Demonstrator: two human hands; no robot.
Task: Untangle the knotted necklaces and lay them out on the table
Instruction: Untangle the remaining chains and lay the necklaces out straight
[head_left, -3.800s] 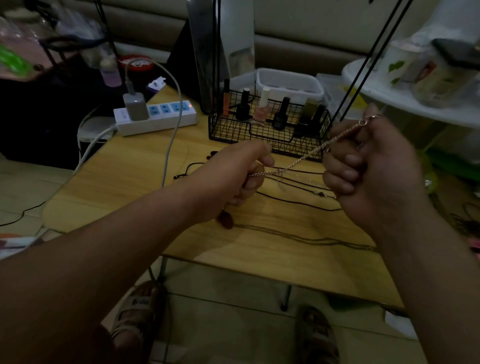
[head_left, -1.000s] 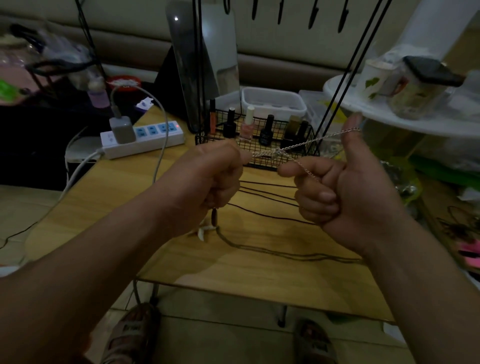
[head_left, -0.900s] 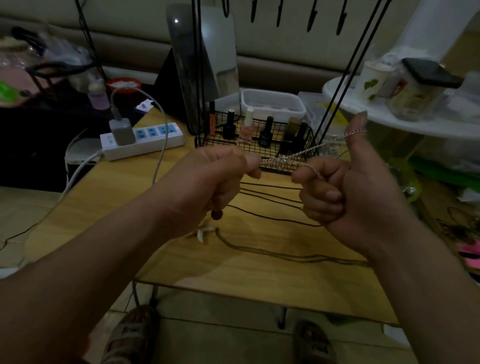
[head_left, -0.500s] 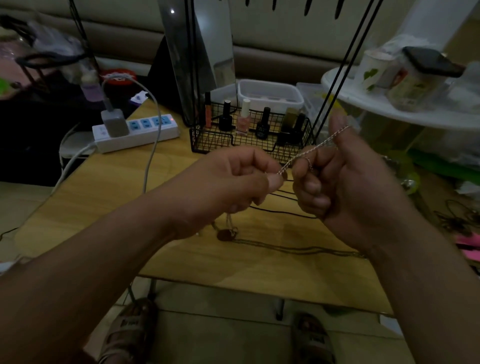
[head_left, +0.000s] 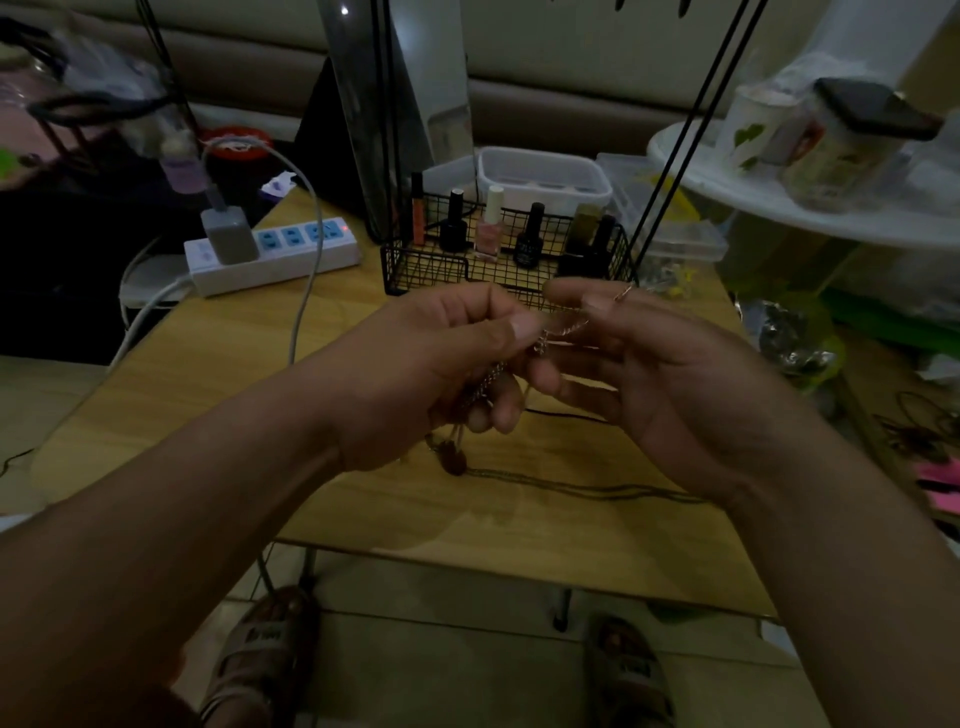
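A thin metal chain necklace (head_left: 563, 332) runs between both hands above the wooden table (head_left: 218, 358). My left hand (head_left: 441, 364) pinches it between thumb and fingers, and more chain hangs down from the fist to a dark pendant (head_left: 453, 460) near the tabletop. My right hand (head_left: 670, 379) holds the other end with thumb and forefinger, its remaining fingers spread loosely. A dark cord necklace (head_left: 582, 488) lies stretched along the table under my hands. Another dark cord (head_left: 561, 414) shows between the hands.
A black wire basket (head_left: 431, 265) with nail polish bottles stands at the table's far side. A white power strip (head_left: 275, 260) with a charger and cable (head_left: 306, 270) lies at the far left. Black stand legs (head_left: 670, 176) rise beside the basket. A white shelf (head_left: 779, 208) with cups sits right.
My hands have come close together and lower, so the chain between them is short and slack. My right hand's fingers have loosened from a fist with raised thumb.
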